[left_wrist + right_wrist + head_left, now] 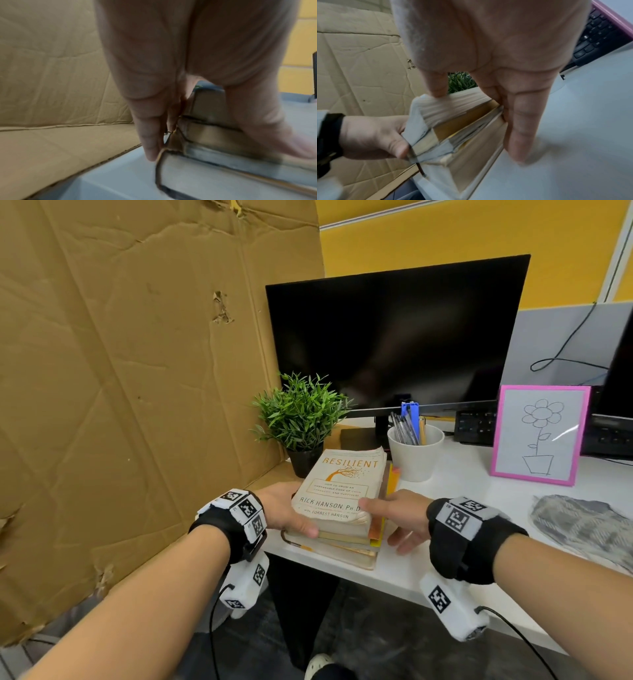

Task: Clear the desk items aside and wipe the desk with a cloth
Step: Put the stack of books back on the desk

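A stack of books (337, 494), topped by a white paperback titled "Resilient", lies at the front left corner of the white desk (462, 494). My left hand (287, 510) grips the stack's left side, its thumb hooked over the near edge and its fingers (149, 135) lying along the spines (214, 136). On the right side my right hand (404, 517) holds the stack (453, 121), thumb (435, 83) on the top book's corner, fingers (520, 121) running down the side to the desktop. A crumpled grey cloth (582, 525) lies on the desk at the right.
Behind the books stand a potted green plant (301, 412) and a white cup of pens (414, 453). A pink-framed flower drawing (541, 436), a dark monitor (394, 337) and a keyboard (476, 426) fill the back. Creased cardboard (137, 371) walls the left side.
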Demonstrator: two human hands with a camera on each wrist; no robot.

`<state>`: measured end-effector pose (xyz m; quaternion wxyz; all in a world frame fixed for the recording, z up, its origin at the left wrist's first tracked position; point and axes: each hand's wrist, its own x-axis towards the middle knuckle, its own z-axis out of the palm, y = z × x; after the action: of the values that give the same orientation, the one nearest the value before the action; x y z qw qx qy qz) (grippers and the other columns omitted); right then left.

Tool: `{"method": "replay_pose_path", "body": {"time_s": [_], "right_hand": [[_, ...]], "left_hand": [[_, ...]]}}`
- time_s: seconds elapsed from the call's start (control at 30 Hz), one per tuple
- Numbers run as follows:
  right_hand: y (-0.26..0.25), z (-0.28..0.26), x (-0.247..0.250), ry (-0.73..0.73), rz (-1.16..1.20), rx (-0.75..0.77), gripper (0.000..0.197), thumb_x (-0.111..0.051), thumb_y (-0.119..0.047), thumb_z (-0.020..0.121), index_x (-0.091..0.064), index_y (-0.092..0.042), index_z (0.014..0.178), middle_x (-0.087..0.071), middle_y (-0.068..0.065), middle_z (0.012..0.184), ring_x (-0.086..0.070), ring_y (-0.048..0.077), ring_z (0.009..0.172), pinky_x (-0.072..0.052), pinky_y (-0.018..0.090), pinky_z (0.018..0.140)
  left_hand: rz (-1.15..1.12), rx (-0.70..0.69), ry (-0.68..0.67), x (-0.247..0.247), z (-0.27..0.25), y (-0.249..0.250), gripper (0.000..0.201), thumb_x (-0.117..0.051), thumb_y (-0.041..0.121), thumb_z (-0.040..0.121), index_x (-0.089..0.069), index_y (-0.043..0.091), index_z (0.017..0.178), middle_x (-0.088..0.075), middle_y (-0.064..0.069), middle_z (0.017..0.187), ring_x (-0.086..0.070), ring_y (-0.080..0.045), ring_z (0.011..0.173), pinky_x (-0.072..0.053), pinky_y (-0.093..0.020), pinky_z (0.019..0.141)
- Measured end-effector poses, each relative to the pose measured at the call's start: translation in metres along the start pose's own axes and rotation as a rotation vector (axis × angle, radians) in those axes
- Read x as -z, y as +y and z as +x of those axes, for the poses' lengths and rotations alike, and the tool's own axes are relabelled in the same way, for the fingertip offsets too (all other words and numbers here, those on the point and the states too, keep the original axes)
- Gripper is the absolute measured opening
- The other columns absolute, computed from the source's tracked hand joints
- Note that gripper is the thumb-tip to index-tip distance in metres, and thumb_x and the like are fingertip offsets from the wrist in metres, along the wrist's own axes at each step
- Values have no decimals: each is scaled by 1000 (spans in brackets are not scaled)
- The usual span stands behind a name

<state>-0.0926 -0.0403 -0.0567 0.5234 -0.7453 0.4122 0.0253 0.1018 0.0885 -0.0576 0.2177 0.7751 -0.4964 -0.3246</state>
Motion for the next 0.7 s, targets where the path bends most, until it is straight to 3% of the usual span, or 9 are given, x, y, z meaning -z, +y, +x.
{"method": "replay_pose_path", "body": {"time_s": [0.17, 0.27, 0.4, 0.47, 0.57, 0.63, 0.7], "right_hand": [[8, -14, 3, -114, -184, 104, 73, -60, -57, 81, -37, -23, 141, -52, -1, 129, -62, 26, 106, -56, 45, 88], [8, -15, -1, -73, -346, 121, 80, -72, -46, 78, -34, -19, 142, -47, -1, 128, -59, 23, 109, -57, 38, 84], [2, -18, -10, 56, -669, 200, 71, -71, -44, 80, -40, -18, 139, -51, 1, 132, -57, 21, 111, -50, 23, 80], [1, -19, -12, 51, -699, 216, 70, -71, -44, 80, -42, -17, 138, -54, -1, 121, -57, 18, 101, -46, 21, 76], [0, -23, -10, 55, -727, 240, 64, -70, -43, 81, -46, -15, 134, -51, -10, 98, -47, 8, 78, -40, 12, 59], [1, -23, -10, 78, -729, 258, 58, -69, -42, 83, -50, -14, 130, -40, -17, 80, -45, 9, 76, -33, 9, 53], [2, -23, -12, 107, -764, 266, 56, -69, -44, 82, -54, -14, 126, -42, -14, 79, -45, 11, 82, -34, 11, 55]], "left_hand": [[11, -6, 37, 3, 0, 0, 72, -83, 0, 67, -54, 17, 130, -61, 12, 111, -54, -8, 108, -42, -23, 98], [-23, 6, 50, 3, 1, -1, 72, -83, -4, 65, -56, 14, 129, -64, 5, 115, -57, -13, 110, -44, -24, 94], [-57, 21, 74, 5, 2, -7, 65, -83, -5, 65, -60, 14, 123, -67, 2, 111, -60, -16, 108, -49, -26, 90], [-48, 27, 84, 5, 2, -9, 60, -82, -4, 66, -62, 13, 121, -67, 3, 106, -60, -15, 102, -47, -23, 87], [-27, 44, 96, 6, 2, -12, 55, -82, -3, 67, -63, 13, 115, -67, 4, 100, -61, -14, 98, -46, -22, 85], [-11, 58, 99, 7, 3, -12, 49, -82, -2, 67, -64, 15, 108, -68, 8, 93, -62, -12, 93, -48, -18, 79], [10, 68, 105, 8, 3, -11, 43, -82, -2, 68, -63, 18, 100, -65, 13, 84, -61, -7, 84, -47, -11, 67]]}}
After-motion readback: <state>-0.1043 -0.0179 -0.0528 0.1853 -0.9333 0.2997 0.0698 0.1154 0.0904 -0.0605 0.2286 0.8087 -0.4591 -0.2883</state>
